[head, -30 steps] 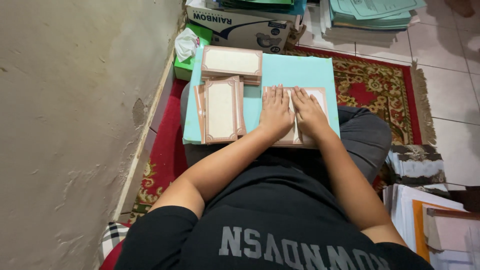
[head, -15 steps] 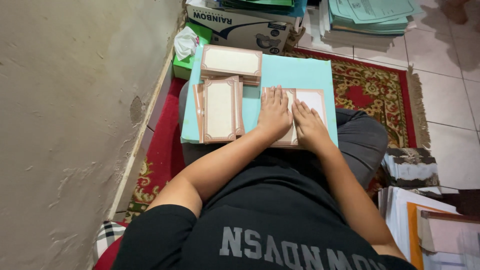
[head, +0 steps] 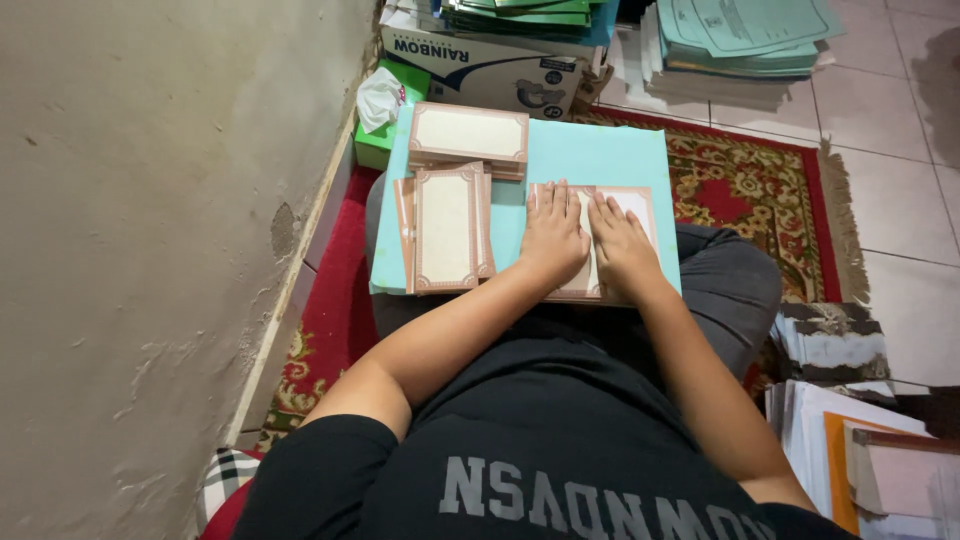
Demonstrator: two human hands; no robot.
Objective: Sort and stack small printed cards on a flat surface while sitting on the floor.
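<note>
My left hand and my right hand lie flat, side by side, pressing on a cream card with a pink ornate border. The card rests on a light blue board across my lap. Left of my hands sits a small pile of the same bordered cards, standing lengthwise. Another stack of such cards lies crosswise at the board's far left corner. Both hands have fingers spread and hold nothing.
A wall runs along the left. A cardboard box and a green tissue box stand beyond the board. Stacks of green papers lie on the tiled floor. A red patterned rug lies underneath; paper stacks sit at right.
Both hands have slid slightly on the card; the view shifted a little. The piles of cards stay where they were.
</note>
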